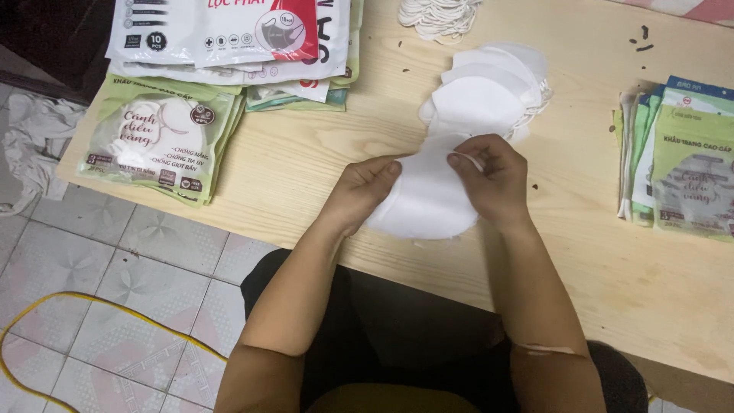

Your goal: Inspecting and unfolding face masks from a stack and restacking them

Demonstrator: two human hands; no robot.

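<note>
- Pale wood made up the low table (306,164), which sat over a tiled floor (115,260), with the person seated at its near edge.
- Both hands met over a white face mask (424,200) lying at the table's near middle; the left hand (365,191) pinched its left edge with fingers closed on the fabric.
- The right hand (493,180) was closed on the mask's upper right edge, thumb and forefinger nipped together there.
- Judging by the layout, the work looked partly done: a fanned stack of loose white masks (489,88) lay just beyond the hands, touching or nearly touching the held one, and seemed not yet handled.
- Whether the held mask was a single piece or several pressed together could not be told.
- A bundle of white elastic loops (437,15) rested at the far edge, well apart from the hands.
- Green printed pouches (160,138) were piled at the far left corner, with white and red packets (229,34) heaped behind them.
- Another pile of green and blue pouches (680,164) stood at the right, apart from the mask.
- Nothing lay between the hands and the loose stack; the pouch piles on both sides were within reach.
- A yellow cable (99,306) curved over the tiles at lower left, and a crumpled grey cloth (34,145) lay on the floor beside the table.
</note>
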